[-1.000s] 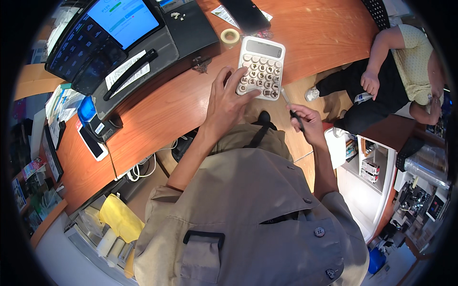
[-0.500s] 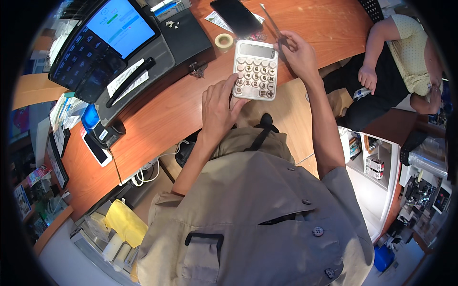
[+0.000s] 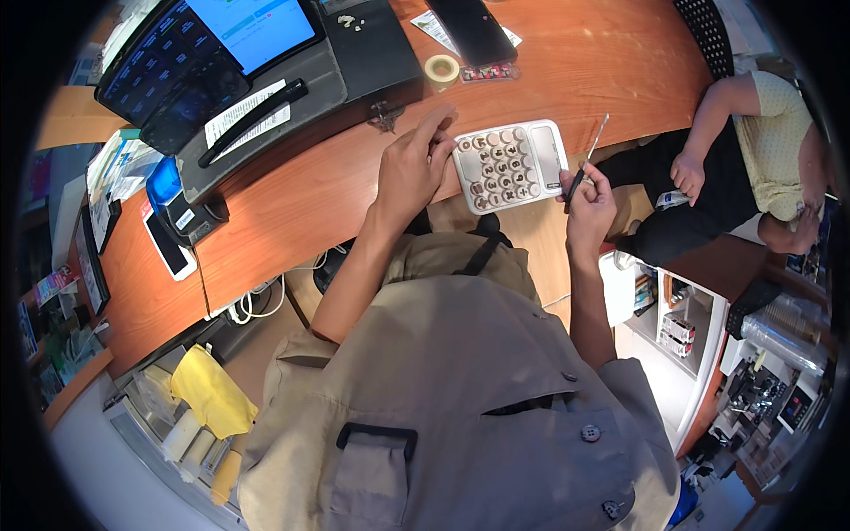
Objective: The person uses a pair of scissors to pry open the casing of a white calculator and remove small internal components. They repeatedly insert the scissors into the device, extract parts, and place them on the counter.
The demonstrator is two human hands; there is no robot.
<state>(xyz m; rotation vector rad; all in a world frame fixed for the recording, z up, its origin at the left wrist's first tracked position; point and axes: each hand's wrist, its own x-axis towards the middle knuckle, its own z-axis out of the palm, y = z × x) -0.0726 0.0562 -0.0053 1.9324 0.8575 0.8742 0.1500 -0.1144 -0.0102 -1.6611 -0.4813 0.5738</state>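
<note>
The white calculator [image 3: 507,166] lies sideways at the desk's near edge, display to the right and round keys to the left. My left hand [image 3: 409,173] is at its left end, fingers loosely bent and apart, thumb tip by the edge. My right hand [image 3: 588,205] is closed on a slim metal tool with a black handle [image 3: 577,182], its thin shaft pointing up, and is against the calculator's right end. Beyond them are a tape roll [image 3: 442,69], a small colourful strip [image 3: 491,74] and a dark phone [image 3: 465,28].
The wooden desk [image 3: 584,71] carries a black stand [image 3: 363,71] with screens, a card reader [image 3: 181,203] and a white phone [image 3: 168,248]. A seated person [image 3: 761,150] is at the right, above a white shelf unit [image 3: 673,345]. A yellow cloth [image 3: 208,389] is at lower left.
The calculator has turned about a quarter clockwise and shifted right. My right hand, still holding the tool, rose, then came down to its right end. My left hand moved up slightly.
</note>
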